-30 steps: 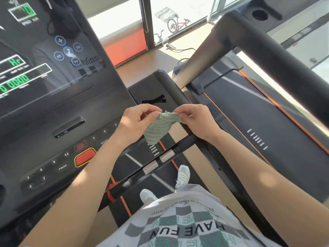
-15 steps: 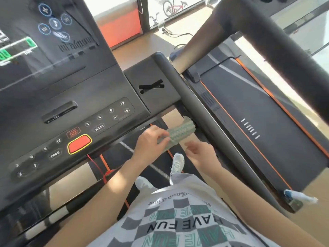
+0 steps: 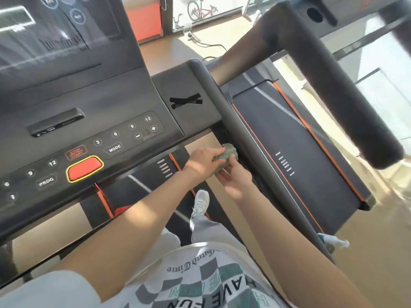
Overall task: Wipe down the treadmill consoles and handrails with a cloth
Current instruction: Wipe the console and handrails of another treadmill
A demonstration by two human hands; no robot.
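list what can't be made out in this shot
Head view:
- cloth: partly covered by the left hand; its shape is hidden.
- right hand: motion blur; grip on the cloth unclear.
- screen: cut off by the top and left edges, readouts blurred.
- pale object, low right: too blurred to identify.

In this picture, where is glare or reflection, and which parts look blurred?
Head view: sunlight overexposes the floor; the glossy console screen carries reflections; the neighbouring handrail and the right hand are motion-blurred; the cloth looks soft; straight edges bow from wide-angle distortion.
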